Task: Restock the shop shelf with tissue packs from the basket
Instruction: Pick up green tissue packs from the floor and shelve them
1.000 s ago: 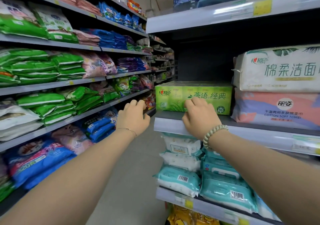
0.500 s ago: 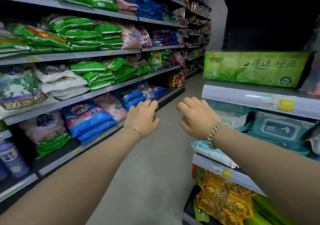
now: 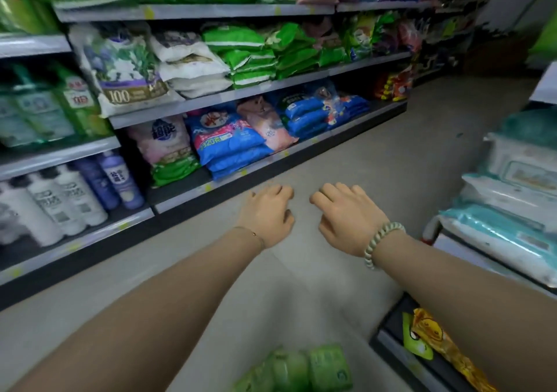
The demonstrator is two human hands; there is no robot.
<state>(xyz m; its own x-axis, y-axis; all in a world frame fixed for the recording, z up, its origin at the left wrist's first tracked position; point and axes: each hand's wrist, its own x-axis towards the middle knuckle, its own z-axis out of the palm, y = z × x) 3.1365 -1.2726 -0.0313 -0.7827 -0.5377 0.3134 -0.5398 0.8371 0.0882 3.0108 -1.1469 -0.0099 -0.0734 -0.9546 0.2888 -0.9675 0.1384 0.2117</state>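
Left hand (image 3: 266, 213) and right hand (image 3: 346, 216), empty with fingers loosely curled, have withdrawn from the shelf (image 3: 545, 87) to hover over the floor (image 3: 391, 156); green packs (image 3: 301, 367) lie below, at the frame's bottom edge, so another pickup likely follows.

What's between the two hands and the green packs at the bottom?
Just bare grey floor, in the head view. The left hand and right hand hold nothing, and the green packs lie lower in the picture.
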